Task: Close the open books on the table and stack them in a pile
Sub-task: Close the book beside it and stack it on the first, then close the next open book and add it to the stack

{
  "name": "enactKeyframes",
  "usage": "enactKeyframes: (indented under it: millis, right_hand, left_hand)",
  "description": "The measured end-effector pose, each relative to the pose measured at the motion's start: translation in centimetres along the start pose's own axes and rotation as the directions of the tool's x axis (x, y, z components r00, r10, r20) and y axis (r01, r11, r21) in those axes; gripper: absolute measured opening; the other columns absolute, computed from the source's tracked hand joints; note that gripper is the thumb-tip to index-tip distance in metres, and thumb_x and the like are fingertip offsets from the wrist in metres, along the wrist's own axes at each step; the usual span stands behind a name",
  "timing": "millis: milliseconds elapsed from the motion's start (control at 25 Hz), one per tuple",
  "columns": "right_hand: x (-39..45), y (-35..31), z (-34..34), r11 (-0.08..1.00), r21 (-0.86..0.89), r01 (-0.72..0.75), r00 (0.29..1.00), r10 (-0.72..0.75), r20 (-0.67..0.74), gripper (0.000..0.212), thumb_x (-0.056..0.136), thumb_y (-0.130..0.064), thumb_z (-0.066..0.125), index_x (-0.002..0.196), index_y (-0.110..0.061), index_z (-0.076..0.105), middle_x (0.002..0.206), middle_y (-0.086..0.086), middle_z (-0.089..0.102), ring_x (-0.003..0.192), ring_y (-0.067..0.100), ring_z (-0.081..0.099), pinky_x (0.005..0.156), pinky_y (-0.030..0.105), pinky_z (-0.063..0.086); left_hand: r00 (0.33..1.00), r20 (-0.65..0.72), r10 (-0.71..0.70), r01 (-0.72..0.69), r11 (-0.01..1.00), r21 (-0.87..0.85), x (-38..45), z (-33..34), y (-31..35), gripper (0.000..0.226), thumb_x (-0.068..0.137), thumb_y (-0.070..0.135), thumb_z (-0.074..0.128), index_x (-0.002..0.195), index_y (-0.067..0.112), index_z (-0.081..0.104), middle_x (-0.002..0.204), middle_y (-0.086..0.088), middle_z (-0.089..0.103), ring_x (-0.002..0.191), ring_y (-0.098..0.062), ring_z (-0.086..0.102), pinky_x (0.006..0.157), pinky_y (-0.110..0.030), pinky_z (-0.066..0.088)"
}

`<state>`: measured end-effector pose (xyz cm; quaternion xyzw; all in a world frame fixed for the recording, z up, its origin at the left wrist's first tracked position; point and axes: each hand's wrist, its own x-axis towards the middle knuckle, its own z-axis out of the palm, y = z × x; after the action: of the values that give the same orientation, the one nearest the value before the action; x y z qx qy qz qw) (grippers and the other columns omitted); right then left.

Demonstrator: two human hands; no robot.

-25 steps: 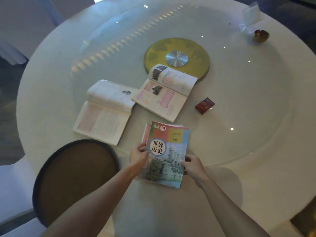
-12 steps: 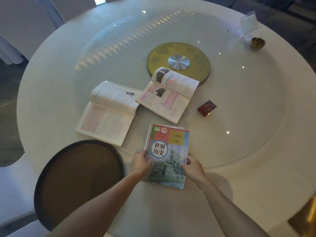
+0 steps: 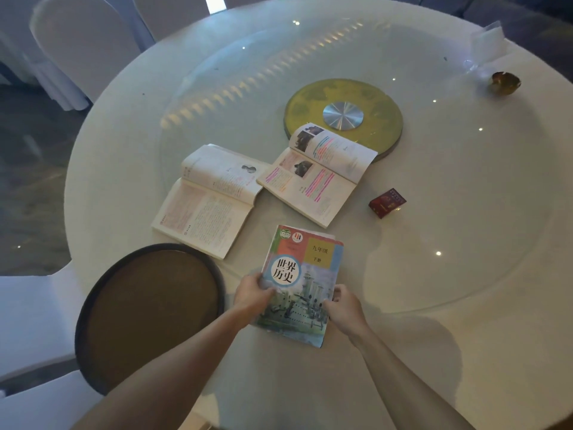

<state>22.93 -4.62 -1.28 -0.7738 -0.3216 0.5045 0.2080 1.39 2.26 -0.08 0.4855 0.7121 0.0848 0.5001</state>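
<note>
both hands (image 3: 252, 294) (image 3: 342, 307) grip the closed book's (image 3: 302, 280) side edges.

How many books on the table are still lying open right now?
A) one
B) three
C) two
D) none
C: two open books, the left open book and the right open book, lie spread out, while the closed book sits between the left hand and right hand.

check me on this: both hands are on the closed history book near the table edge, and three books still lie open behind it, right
Not quite. The head view shows two books still open, not three: the open book on the left and the open book with pink highlights. The rest holds: the left hand and right hand are both on the closed history book near the table edge.
</note>
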Motion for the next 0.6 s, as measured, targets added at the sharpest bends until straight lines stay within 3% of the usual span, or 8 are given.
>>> enactKeyframes:
  millis: [80,160,400,480,560,600]
  right_hand:
    - [0.3,-0.1,0.4,1.0,-0.019,0.012,0.998,-0.014,-0.065,0.006,0.091,-0.016,0.061,0.089,-0.011,0.063,0.087,0.004,0.067,0.069,0.015,0.061,0.053,0.03,0.043]
    - [0.7,-0.2,0.7,1.0,-0.008,-0.005,0.994,0.004,-0.109,0.018,0.09,-0.017,0.06,0.074,-0.009,0.059,0.077,0.008,0.063,0.061,0.018,0.055,0.051,0.031,0.038]
    - [0.9,-1.5,1.5,0.993,0.068,-0.095,0.981,0.105,-0.166,0.018,0.086,-0.014,0.06,0.069,-0.007,0.058,0.074,0.011,0.06,0.055,0.022,0.055,0.051,0.033,0.044]
    - [1.0,-3.2,1.9,0.994,-0.037,-0.104,0.96,0.091,-0.264,0.017,0.088,-0.021,0.058,0.078,-0.008,0.065,0.089,0.013,0.064,0.07,0.027,0.063,0.06,0.035,0.048]
    - [1.5,-6.3,2.7,0.981,-0.161,-0.107,0.927,0.04,-0.373,0.029,0.092,-0.028,0.058,0.112,-0.009,0.065,0.117,0.016,0.059,0.104,0.034,0.062,0.079,0.037,0.048]
    - [2.0,-8.5,3.4,0.985,-0.158,-0.062,0.924,-0.003,-0.381,0.033,0.093,-0.028,0.059,0.12,-0.01,0.063,0.122,0.015,0.057,0.11,0.034,0.06,0.085,0.038,0.048]
  left_hand:
    - [1.0,0.018,0.004,-0.003,1.0,-0.007,0.3,-0.1,-0.1,0.03,0.08,0.013,0.071,0.11,0.02,0.071,0.102,0.002,0.076,0.091,-0.01,0.069,0.061,-0.018,0.052]
    - [0.999,0.034,0.001,-0.001,1.0,-0.022,0.8,-0.1,-0.1,0.028,0.081,0.011,0.071,0.108,0.018,0.072,0.101,0.002,0.076,0.092,-0.012,0.069,0.062,-0.018,0.051]
    - [0.987,0.162,0.006,0.007,0.997,-0.079,2.7,-1.1,-0.3,0.018,0.08,0.016,0.068,0.097,0.014,0.074,0.093,-0.005,0.077,0.077,-0.011,0.069,0.057,-0.02,0.05]
    - [0.984,0.178,0.017,0.0,0.995,-0.097,3.8,-3.0,-0.2,0.026,0.083,0.02,0.069,0.106,0.009,0.074,0.102,-0.011,0.076,0.083,-0.015,0.07,0.067,-0.023,0.052]
    - [0.994,0.101,0.036,-0.023,0.992,-0.126,5.6,-6.1,0.2,0.044,0.086,0.024,0.071,0.125,0.005,0.066,0.116,-0.013,0.072,0.101,-0.022,0.069,0.084,-0.029,0.052]
    - [0.998,0.048,0.052,-0.045,0.99,-0.131,7.0,-8.3,0.7,0.049,0.087,0.026,0.072,0.13,0.006,0.063,0.119,-0.012,0.071,0.105,-0.023,0.067,0.088,-0.031,0.052]
